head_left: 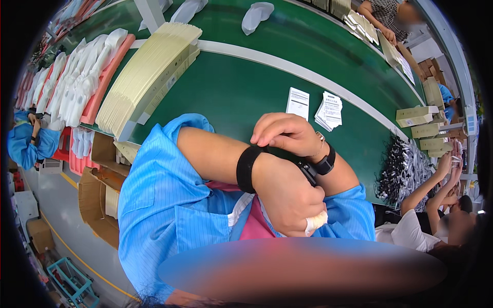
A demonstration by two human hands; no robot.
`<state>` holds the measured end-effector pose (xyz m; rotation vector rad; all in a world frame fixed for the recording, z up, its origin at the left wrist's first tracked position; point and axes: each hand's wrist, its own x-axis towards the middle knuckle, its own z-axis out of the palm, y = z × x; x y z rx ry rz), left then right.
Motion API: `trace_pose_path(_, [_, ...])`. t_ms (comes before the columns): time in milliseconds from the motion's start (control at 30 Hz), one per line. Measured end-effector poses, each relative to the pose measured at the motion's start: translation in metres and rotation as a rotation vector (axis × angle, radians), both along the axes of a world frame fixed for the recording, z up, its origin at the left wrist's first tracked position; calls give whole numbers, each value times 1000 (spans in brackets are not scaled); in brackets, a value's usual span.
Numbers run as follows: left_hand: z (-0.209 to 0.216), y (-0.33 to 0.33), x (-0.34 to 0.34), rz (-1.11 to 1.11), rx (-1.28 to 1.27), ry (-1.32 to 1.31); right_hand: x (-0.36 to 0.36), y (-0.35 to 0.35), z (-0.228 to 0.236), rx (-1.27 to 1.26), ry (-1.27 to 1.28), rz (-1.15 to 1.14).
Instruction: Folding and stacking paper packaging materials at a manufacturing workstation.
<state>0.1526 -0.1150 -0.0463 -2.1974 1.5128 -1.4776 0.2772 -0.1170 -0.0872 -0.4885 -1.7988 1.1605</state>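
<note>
My forearms cross in front of my chest. My left hand (290, 197) is curled into a loose fist, its back up, with a pale wrapping (316, 223) round one finger; no object shows in it. Round my left wrist runs a black strap (246, 170). Above it, the bent fingers of my right hand (287, 132) pinch the strap's upper edge. A black band (326, 161) and a metal bracelet sit on my right wrist. Between the wrists is a small black device (308, 173); its mounting is partly hidden.
Ahead on the green table (231, 87) lie two stacks of printed sheets (298, 102). A long row of flat cream boxes (149, 77) stands left, beside white-wrapped items (84, 82). Bundled black and white cables (405, 169) are piled right. Other people work at both sides.
</note>
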Motion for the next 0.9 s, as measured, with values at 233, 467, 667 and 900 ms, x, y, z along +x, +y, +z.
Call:
trace_pose_path(233, [-1, -4, 4, -32, -78, -59, 0, -1, -1, -3, 12, -11])
trace_pose_path(467, [1, -4, 1, -19, -43, -53, 2, 0, -2, -20, 9, 14])
trace_pose_path(667, [4, -4, -2, 7, 59, -72, 4, 1, -6, -7, 49, -50])
trace_pose_path(900, [-2, -9, -1, -20, 57, -16, 7, 1, -4, 19, 84, -75])
